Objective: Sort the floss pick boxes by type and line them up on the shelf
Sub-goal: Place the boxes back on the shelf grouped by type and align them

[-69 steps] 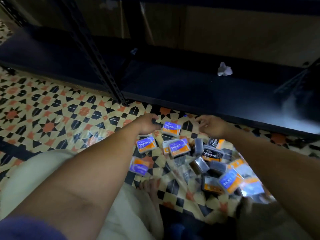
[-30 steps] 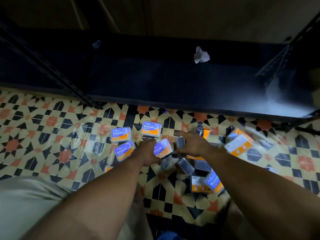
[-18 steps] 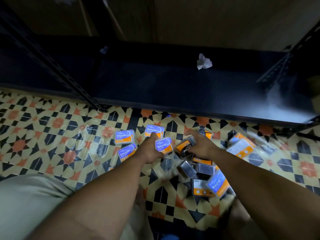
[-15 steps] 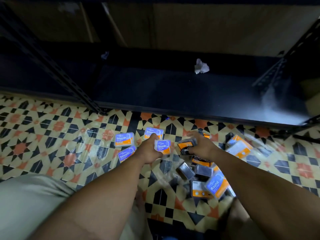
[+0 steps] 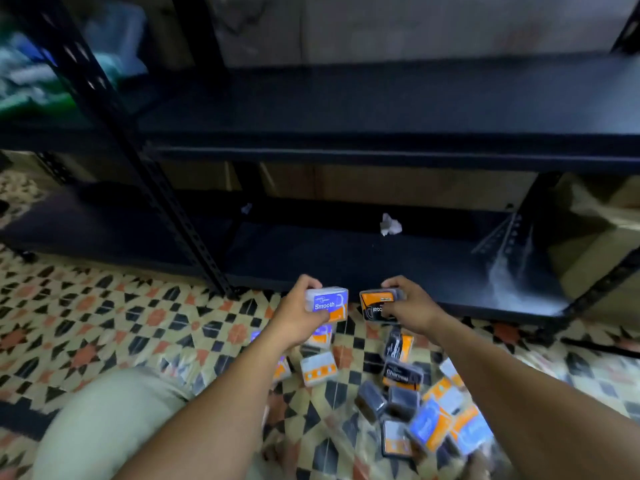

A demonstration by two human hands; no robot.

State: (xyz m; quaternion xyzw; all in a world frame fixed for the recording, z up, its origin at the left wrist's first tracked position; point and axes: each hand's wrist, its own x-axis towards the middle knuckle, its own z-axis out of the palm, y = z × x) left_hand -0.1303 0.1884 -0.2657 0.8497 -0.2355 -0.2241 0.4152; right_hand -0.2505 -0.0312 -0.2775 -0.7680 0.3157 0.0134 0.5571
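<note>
We are holding a Smooth box [image 5: 327,303] in our left hand [image 5: 298,315] and a Charcoal box [image 5: 380,304] in our right hand [image 5: 410,306], fingers closed around each, just before the lower shelf [image 5: 346,261]. We are advising separate ends per type, labels facing out. Remaining boxes [image 5: 401,403] are lying on the patterned floor [image 5: 104,317].

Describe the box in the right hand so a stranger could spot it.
Start at the black metal shelf's bottom board; two hands hover at its front edge. The right hand grips a dark box with an orange label, unlike the blue-and-orange "Smooth" box beside it.
</note>
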